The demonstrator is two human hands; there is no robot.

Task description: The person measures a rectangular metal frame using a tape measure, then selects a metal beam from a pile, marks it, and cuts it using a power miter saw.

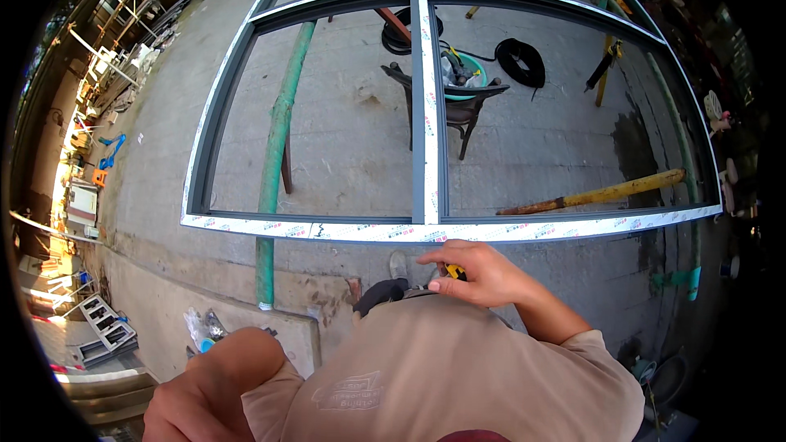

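Yellow-black tool (457, 272) | in curled right hand (485, 273) | (left arm (237, 356) bent)

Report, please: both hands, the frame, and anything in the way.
Right hand holding yellow-black tool; left hand lower left, grip unclear. Frame lying across green pole. Dark chair visible through frame; whether obstructing, unclear.
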